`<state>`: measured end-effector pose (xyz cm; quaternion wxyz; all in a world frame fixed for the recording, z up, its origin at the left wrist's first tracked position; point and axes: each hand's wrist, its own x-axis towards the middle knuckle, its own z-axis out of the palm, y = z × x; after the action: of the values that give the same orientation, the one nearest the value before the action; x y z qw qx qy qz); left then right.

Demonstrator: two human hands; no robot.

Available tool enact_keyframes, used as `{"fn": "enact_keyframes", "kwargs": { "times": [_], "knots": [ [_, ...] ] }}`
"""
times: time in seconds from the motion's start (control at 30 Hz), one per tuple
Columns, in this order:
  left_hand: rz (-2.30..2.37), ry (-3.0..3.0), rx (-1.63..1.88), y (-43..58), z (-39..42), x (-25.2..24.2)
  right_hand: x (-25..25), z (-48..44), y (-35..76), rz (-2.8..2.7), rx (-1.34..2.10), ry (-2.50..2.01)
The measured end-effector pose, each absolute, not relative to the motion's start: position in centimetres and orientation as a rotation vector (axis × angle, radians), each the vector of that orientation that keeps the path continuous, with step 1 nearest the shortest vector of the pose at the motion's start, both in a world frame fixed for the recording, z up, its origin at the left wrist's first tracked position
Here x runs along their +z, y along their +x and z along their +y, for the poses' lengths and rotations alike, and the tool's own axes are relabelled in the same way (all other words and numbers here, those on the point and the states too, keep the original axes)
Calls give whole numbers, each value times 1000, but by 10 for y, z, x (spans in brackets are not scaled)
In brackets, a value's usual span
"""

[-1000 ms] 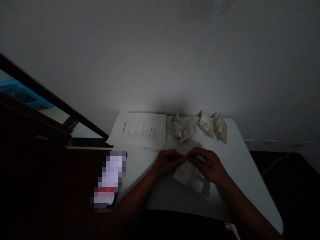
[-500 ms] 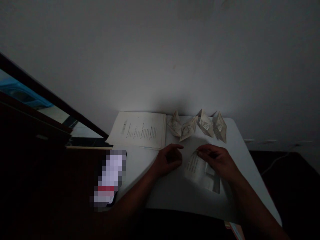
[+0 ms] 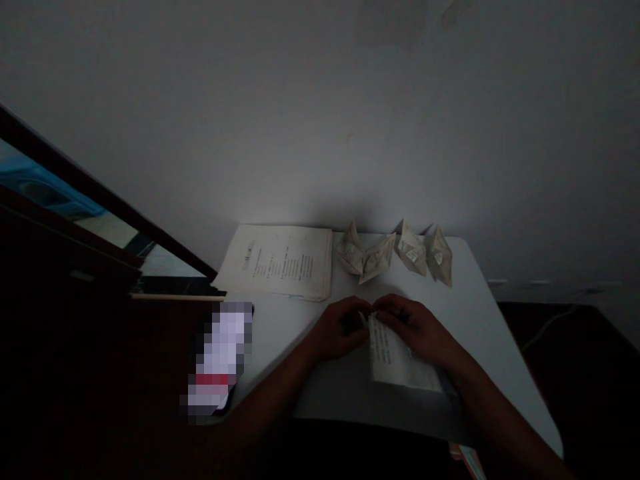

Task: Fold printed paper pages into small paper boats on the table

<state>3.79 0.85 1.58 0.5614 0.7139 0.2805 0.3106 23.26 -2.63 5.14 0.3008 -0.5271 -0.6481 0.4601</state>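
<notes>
A folded sheet of printed paper (image 3: 397, 360) lies on the white table (image 3: 325, 393) in front of me. My left hand (image 3: 340, 328) and my right hand (image 3: 417, 328) meet at its top left corner, fingers curled and pinching the paper's edge. My right hand rests over the upper part of the sheet. Several folded paper boats (image 3: 395, 253) stand in a row at the table's far edge, just beyond my hands.
A stack of printed pages (image 3: 277, 260) lies at the back left of the table. A blurred-out phone-like object (image 3: 220, 353) sits at the table's left edge. Dark wooden furniture (image 3: 75, 287) stands to the left, a plain wall behind. The room is dim.
Half a second ago my hands were apart and the right one turned the paper alone. Now both hands have come together again at the sheet's corner, and the sheet lies turned more upright.
</notes>
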Motion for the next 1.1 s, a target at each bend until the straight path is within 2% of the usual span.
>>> {"fn": "enact_keyframes", "kwargs": {
  "times": [0.4,0.63,0.8,1.1],
  "knots": [
    [727,1933,873,42,9,12,54,-27,229,-2028,941,-1438],
    [868,2169,938,36,14,5,67,-43,255,-1876,461,-1511],
    [961,2318,843,37,14,5,69,-67,262,-1920,180,-1324],
    [1149,2407,737,40,13,1,43,-78,249,-2312,79,-1238]
  ]
}}
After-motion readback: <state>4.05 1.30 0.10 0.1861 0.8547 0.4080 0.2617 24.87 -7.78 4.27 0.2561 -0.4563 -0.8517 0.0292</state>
